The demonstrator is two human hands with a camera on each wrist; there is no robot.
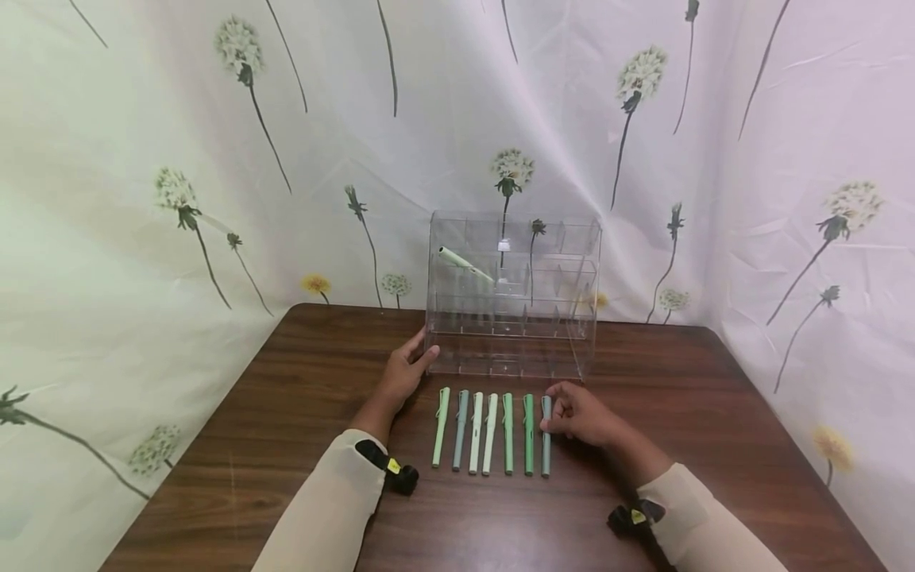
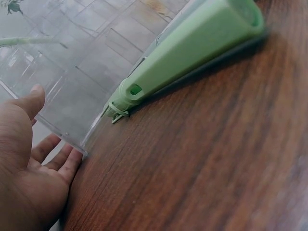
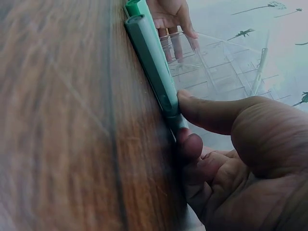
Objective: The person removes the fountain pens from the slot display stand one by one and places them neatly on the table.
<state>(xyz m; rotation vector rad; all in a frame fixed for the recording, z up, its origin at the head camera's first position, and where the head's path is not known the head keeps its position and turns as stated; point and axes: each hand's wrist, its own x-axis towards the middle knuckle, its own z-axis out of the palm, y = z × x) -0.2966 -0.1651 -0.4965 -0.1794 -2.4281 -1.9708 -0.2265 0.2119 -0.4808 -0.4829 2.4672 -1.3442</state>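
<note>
A clear stepped organizer (image 1: 515,349) with compartments stands on the table, a pale green pen (image 1: 465,264) slanting in its upper left part. My left hand (image 1: 403,372) grips the organizer's lower left side, thumb at the front edge and fingers around the side wall. In front of it lies a row of several capped pens, from a light green pen (image 1: 441,427) at the left, through white pens (image 1: 476,433), to a dark green pen (image 1: 529,433). At the right end my right hand (image 1: 581,415) pinches a blue-grey pen (image 3: 153,65) near its cap end between thumb and fingers.
The brown wooden table (image 1: 300,477) reaches back to a white curtain (image 1: 322,119) printed with dandelions, which also hangs along both sides. Each wrist wears a small black camera, such as the left wrist camera (image 1: 403,478).
</note>
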